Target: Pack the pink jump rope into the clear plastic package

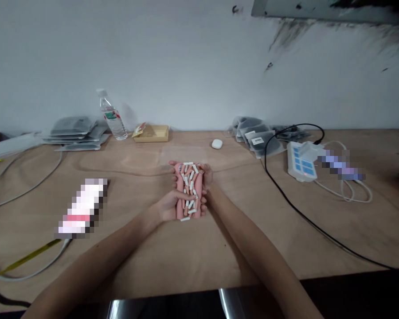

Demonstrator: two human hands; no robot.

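Observation:
Above the middle of the table, both my hands grip a pink pack (198,188) with two rounded, sausage-like sides. Short white-and-orange sticks that look like cigarettes (189,190) lie crosswise over its middle; whether they are loose or printed I cannot tell. My left hand (169,206) holds the lower left, its thumb laid across the front and its fingertips showing at the lower right edge. My right hand (208,176) grips the upper right side, with fingertips curling round the upper left edge from behind. The back of the pack is hidden.
On the left are a phone (83,206) on a cable, bagged items (75,128) and a water bottle (113,117). A cardboard tray (156,134) and a white case (217,144) stand behind. Grey pouches (257,135), a power strip (301,161) and a black cable (295,210) lie right.

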